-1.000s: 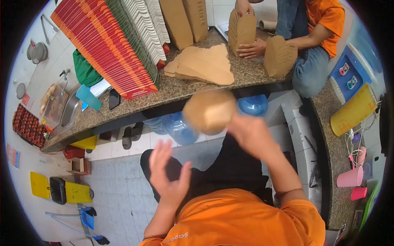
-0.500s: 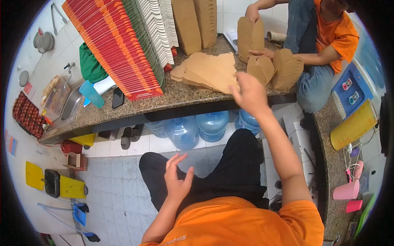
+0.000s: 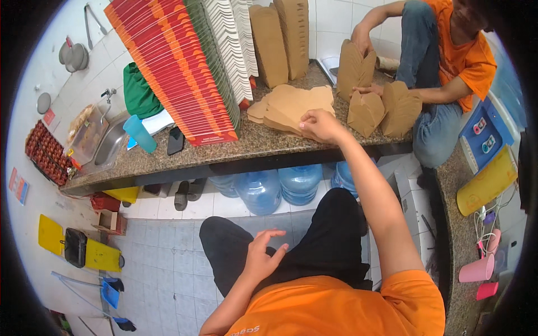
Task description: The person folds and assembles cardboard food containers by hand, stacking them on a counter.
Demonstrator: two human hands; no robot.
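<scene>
flat brown carton blanks (image 3: 294, 109) — right hand (image 3: 318, 124) fingers pinched on the top one; peel just one cleanly — left hand (image 3: 262, 259) fingers spread, idle.

Orange short-sleeved shirt, black trousers, bare forearms

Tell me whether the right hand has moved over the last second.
Yes. The right hand has gone from below the counter edge up onto the flat brown cartons.

Far left on the counter: leaning stack of red-orange flat cartons (image 3: 168, 67), white-grey ones (image 3: 232, 45) beside it, upright brown ones (image 3: 280, 39) farther right. Centre: pile of flat brown box blanks (image 3: 286, 106). Right: three folded brown boxes (image 3: 381, 106).
</scene>
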